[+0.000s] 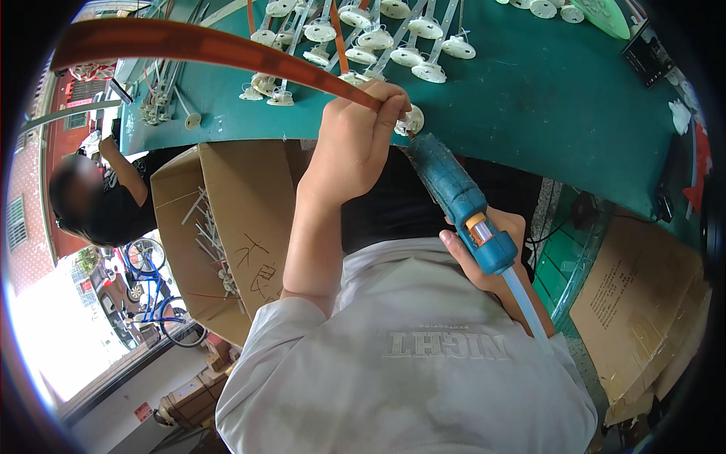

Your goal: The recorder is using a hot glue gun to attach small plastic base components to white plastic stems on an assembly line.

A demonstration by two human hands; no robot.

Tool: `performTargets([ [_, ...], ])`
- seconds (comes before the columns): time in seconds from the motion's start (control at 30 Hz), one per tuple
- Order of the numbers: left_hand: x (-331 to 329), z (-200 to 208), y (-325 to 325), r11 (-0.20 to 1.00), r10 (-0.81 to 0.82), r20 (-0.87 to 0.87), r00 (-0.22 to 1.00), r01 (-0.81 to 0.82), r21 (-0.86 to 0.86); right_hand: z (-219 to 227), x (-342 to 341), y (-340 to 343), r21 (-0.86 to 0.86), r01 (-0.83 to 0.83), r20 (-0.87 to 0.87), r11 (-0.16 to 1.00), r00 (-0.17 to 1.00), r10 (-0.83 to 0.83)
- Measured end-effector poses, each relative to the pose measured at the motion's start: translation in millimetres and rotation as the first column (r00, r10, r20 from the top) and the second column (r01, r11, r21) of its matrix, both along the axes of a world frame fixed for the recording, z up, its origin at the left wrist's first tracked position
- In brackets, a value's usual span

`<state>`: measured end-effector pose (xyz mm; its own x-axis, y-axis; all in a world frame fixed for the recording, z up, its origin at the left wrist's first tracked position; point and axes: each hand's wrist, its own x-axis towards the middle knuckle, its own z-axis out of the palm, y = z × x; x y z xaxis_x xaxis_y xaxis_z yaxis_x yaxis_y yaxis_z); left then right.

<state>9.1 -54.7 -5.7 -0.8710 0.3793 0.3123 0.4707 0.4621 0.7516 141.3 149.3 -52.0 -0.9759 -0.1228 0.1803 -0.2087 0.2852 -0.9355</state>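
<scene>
My left hand (355, 144) is closed in a pinch on the end of a long orange strip (219, 59), which arcs away to the upper left. Just past those fingertips is a round white disc (412, 119); whether it is joined to the strip is hidden by my fingers. A blue hot glue gun (452, 185) is gripped in my right hand (495, 227), its nozzle end close to the disc. Out of the gun's back end sticks a translucent glue stick (528, 299). Most of my right fingers are hidden behind the gun's body.
Many strips with white discs (376, 38) lie across the far side of the green table (514, 98). Left of me stands an open cardboard box (249, 219) holding thin rods. Another cardboard box (643, 295) is at the right. A person (98, 189) sits at the far left.
</scene>
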Motion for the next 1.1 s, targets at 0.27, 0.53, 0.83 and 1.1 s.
performTargets([
  [0.27,-41,59,-14,0.971,0.234,-0.006,0.972,-0.234,0.053,14,-15,46,-0.555,-0.019,0.063,0.832,0.996,0.065],
  [0.53,-266,77,25,0.792,0.095,0.018,0.995,-0.064,-0.607,-12,-80,127,-0.673,0.196,0.195,0.713,0.977,-0.085],
  [0.83,-311,50,9,0.553,0.090,-0.006,0.996,-0.055,-0.831,-12,-76,129,-0.816,0.261,0.330,0.516,0.943,0.045],
  [1.1,-281,88,-214,0.587,0.469,-0.336,0.817,-0.572,-0.573,-35,-63,180,-0.923,0.120,0.277,0.366,0.867,0.413],
])
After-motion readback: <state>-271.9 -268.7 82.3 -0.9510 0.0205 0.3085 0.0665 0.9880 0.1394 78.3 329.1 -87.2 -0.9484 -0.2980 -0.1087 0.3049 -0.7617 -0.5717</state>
